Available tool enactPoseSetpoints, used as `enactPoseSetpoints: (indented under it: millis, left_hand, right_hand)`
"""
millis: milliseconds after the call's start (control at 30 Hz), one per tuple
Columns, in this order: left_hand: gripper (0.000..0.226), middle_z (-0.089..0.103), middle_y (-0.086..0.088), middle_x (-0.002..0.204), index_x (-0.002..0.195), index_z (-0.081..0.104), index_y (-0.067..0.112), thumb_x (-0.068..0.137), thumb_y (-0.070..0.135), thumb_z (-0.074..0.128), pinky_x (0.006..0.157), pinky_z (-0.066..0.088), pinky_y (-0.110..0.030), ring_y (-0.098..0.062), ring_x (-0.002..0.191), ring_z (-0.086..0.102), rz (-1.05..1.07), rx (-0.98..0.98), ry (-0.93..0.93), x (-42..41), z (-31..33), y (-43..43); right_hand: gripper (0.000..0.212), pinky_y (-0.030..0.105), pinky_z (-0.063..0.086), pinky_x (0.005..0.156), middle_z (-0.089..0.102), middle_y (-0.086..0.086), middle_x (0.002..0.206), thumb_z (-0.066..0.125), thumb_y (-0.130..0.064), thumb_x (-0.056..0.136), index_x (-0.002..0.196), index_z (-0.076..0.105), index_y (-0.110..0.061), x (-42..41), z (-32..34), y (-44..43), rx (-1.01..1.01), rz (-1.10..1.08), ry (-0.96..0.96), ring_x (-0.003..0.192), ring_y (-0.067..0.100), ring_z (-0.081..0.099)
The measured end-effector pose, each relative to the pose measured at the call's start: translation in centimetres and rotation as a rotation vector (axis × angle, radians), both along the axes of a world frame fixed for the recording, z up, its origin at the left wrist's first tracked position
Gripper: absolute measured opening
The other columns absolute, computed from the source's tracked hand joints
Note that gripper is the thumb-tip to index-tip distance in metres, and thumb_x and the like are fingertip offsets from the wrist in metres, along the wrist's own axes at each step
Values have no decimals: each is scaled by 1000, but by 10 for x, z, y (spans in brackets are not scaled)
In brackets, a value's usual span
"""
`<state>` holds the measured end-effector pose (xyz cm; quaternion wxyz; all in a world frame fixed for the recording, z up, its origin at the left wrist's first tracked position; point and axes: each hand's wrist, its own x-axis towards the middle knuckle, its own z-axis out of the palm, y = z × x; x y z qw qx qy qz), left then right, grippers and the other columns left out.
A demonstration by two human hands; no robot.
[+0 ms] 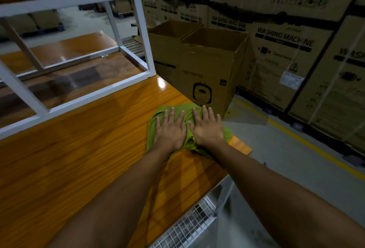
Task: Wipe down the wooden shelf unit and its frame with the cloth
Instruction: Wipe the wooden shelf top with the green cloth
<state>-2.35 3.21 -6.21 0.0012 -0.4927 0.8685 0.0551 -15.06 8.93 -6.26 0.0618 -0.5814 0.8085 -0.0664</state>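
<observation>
Two open cardboard boxes [205, 63] beside stacked washing-machine cartons [286, 36], yellow floor line [308, 145], wire mesh [189, 226].

A glossy wooden shelf top [79, 149] filled the view. A green cloth [187, 115] lay crumpled at its two o'clock corner. A white metal frame [94, 93] stood on it toward eleven o'clock, apparently carrying another shelf above.
</observation>
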Motion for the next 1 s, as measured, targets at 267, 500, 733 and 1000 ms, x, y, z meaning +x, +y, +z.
enactPoseSetpoints:
  millis: [267, 500, 733, 1000]
  left_hand:
    - [56, -7, -4, 164, 156, 0, 32, 103, 47, 13, 121, 2, -51, -25, 150, -7, -1, -29, -4, 56, -1, 50]
    - [84, -13, -10, 163, 155, -10, 30, 76, 56, -22, 120, -2, -51, -29, 150, -13, -26, -23, -39, 63, 2, 121]
    - [80, -9, -13, 163, 156, -2, 29, 82, 56, -13, 118, -5, -53, -32, 149, -11, -56, -50, 50, 7, -2, 129]
    - [59, -4, -12, 164, 157, 2, 26, 102, 45, 16, 119, 2, -55, -32, 150, -4, -102, -47, 33, -55, 0, 74]
  right_hand:
    - [64, 54, -3, 120, -7, 11, 164, 10, -53, 102, 158, 1, -23, 50, -1, 49, -37, 84, -22, 151, 28, -9]
    - [68, 49, 3, 122, 11, 6, 165, 15, -60, 95, 156, 19, -31, 46, -11, 119, -154, 78, -35, 152, 25, 5]
    - [75, 46, 7, 120, 15, 7, 164, 4, -62, 89, 154, 25, -33, -3, -11, 124, -160, -48, 3, 152, 25, 10]
    - [59, 50, 21, 119, 15, 16, 163, 20, -54, 102, 156, 16, -30, -46, -4, 72, 9, -217, -208, 149, 33, 15]
